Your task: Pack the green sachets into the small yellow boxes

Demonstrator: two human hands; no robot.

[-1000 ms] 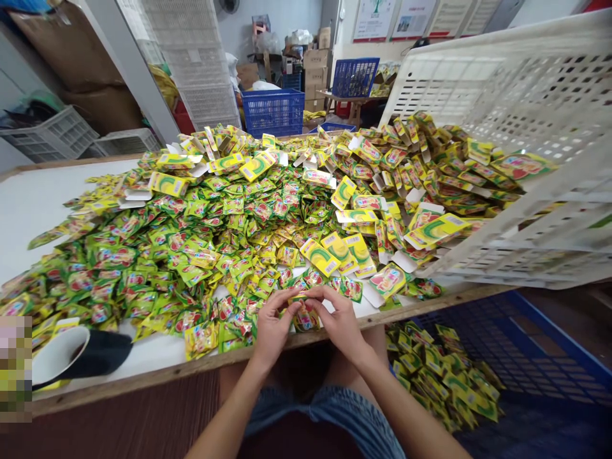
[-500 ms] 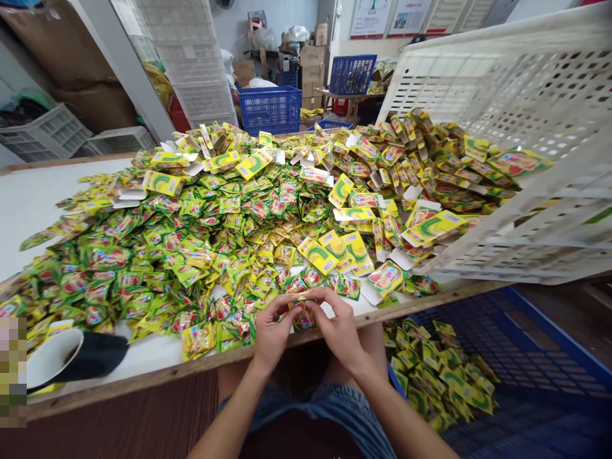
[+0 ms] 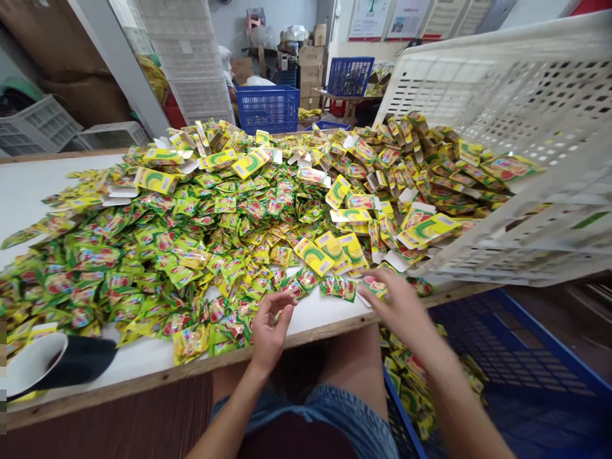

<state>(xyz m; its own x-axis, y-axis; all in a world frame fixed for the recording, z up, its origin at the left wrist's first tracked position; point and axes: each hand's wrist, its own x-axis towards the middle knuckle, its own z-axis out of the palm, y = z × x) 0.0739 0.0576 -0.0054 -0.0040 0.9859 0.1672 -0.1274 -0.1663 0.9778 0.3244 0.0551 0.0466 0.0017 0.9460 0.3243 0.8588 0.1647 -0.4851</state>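
Note:
My left hand (image 3: 268, 331) is over the table's front edge, fingers curled and thumb apart, with nothing visible in it. Close by lie green and yellow sachets (image 3: 234, 322). My right hand (image 3: 394, 303), slightly blurred, reaches over a small yellow carton (image 3: 375, 287) with a white flap. Its thumb and fingers are apart around the carton's near part; whether they grip it I cannot tell. Left of that carton is a pair of sachets (image 3: 337, 288). Several flat yellow cartons (image 3: 313, 256) lie just behind them.
A large heap of sachets (image 3: 162, 242) covers much of the white table (image 3: 315, 312). A tipped white crate (image 3: 478, 248) spills cartons at the right. Below the edge stands a blue crate (image 3: 521, 331) holding filled yellow packs (image 3: 415, 401). A dark mug (image 3: 90, 357) lies tilted at left.
My hands were together on a small yellow carton at the table edge; it is gone from them. The right hand has moved right to another carton. The left has stayed near its place.

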